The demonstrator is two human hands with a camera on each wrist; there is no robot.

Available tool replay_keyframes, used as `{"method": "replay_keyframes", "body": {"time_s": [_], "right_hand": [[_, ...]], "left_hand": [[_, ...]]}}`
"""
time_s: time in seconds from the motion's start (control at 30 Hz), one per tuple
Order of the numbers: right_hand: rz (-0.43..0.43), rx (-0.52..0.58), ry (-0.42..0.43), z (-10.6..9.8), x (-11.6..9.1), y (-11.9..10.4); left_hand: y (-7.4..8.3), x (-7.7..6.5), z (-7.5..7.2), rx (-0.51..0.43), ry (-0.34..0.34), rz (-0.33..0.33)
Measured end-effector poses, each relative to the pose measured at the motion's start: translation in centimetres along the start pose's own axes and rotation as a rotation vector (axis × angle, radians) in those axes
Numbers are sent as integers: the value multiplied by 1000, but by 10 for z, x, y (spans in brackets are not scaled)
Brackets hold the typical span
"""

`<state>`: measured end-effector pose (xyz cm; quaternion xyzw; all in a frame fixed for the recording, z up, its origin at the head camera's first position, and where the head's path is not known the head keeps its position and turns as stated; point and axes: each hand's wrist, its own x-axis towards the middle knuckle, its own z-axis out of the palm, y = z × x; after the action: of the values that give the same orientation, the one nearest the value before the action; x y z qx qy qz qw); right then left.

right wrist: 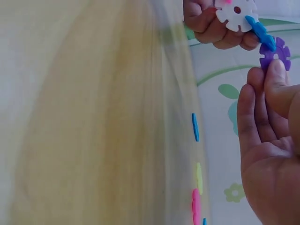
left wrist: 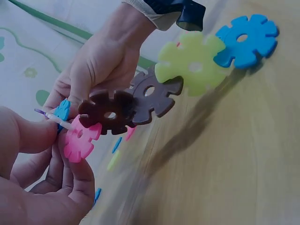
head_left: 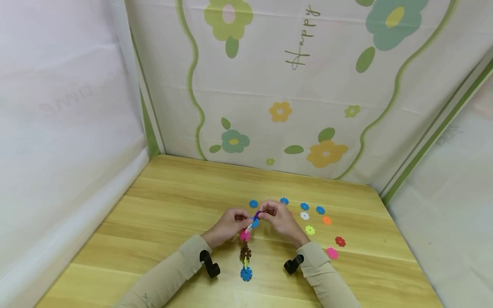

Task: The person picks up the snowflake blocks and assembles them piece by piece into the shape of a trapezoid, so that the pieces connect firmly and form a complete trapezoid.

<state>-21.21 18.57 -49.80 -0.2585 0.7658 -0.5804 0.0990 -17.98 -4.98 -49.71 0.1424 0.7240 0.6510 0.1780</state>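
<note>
A chain of notched plastic snowflake discs hangs between the two hands, slotted edge to edge. The left hand pinches it near the white disc and the blue disc. Between thumb and fingertips, the right hand grips the purple disc, which meets that blue disc at its edge. Below the left fingers follow a pink disc, two brown discs, a pale yellow disc and, at the near end, another blue disc.
Loose discs lie on the wooden table beyond and right of the hands: several blue ones, a white one, a yellow one, an orange one, a red one and a pink one. Printed curtains enclose the table.
</note>
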Motion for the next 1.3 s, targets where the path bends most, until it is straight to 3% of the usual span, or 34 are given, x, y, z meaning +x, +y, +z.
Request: {"method": "replay_keyframes", "body": {"time_s": [0.13,0.33,0.53,0.77,1.07,1.3], "right_hand": [[22,-93,-43,-2,1,-3],[69,-333,-128,-17,10,-8],[119,-523,-107,-12,24,-8],[64,-580,-144,6,41,-8],[133,-653,32,8,56,-2],[172,-691,28,8,64,5]], "left_hand": [[-4,-1,-2,30,19,0],[-10,-3,-6,23,21,-16],[-9,-6,-9,-1,23,-14],[-7,-7,-16,-7,80,-17],[-7,-12,-25,-6,116,-40],[-6,-13,-27,4,118,-31]]}}
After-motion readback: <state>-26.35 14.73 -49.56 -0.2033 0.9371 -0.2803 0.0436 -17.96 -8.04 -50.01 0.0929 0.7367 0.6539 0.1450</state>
